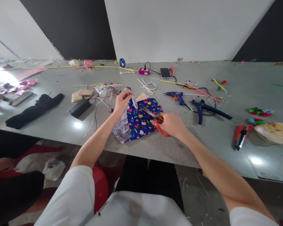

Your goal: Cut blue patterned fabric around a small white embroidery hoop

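Note:
Between the thumb and fingers of my left hand (123,101) hangs a small white ring (134,102), like a narrow roll of tape. My right hand (168,123) is closed round scissors with red handles (160,129). The scissor blades point left toward the ring and look parted. Under both hands lies a dark blue patterned cloth (141,124), its pale underside showing at the left corner. Whether the blades touch anything is too small to tell.
Right of the cloth lie a blue glue gun (176,96), a large blue clamp (208,109) and a red cutter (241,137). A black adapter (79,108) and black cloth (35,110) lie left. Another person's arm shows at lower left.

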Available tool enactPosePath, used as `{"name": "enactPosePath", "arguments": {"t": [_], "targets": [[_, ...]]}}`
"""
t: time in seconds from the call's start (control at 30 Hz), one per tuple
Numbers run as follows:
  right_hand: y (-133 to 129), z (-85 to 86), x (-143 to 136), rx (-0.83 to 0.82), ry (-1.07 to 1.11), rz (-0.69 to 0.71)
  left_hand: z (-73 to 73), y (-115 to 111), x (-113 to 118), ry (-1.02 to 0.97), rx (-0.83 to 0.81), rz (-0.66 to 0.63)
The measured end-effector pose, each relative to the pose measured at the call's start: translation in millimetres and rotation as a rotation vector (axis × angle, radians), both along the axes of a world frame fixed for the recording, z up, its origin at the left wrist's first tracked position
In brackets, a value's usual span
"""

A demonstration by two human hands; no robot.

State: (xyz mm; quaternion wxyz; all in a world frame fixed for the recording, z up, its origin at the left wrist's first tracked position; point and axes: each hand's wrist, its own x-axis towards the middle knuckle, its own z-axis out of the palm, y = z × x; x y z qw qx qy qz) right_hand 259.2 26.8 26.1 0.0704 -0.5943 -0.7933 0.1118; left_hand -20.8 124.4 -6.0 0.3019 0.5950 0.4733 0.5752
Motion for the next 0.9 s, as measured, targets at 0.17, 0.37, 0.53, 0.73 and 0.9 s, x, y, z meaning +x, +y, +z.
{"name": "enactPosePath", "arguments": {"t": [0.17,0.37,0.53,0.73,0.9], "targets": [[19.7,-19.5,8.8,0.119,0.008,-0.273,-5.6,10.6,-19.6,0.312,-0.204,0.231],[37.7,-32.0,18.5,-0.036,0.060,-0.282,0.5,9.3,-29.9,0.511,-0.378,0.267],[43.5,-27.9,26.0,-0.020,0.134,-0.214,-5.4,9.1,-23.5,0.397,-0.296,0.202],[60.5,-11.3,64.8,0.282,0.127,-0.456,-8.9,1.6,1.3,-0.301,-0.508,-0.199],[62.7,-11.4,71.7,0.422,0.124,-0.472,-18.6,-10.6,22.1,-0.276,-0.541,-0.288]]}}
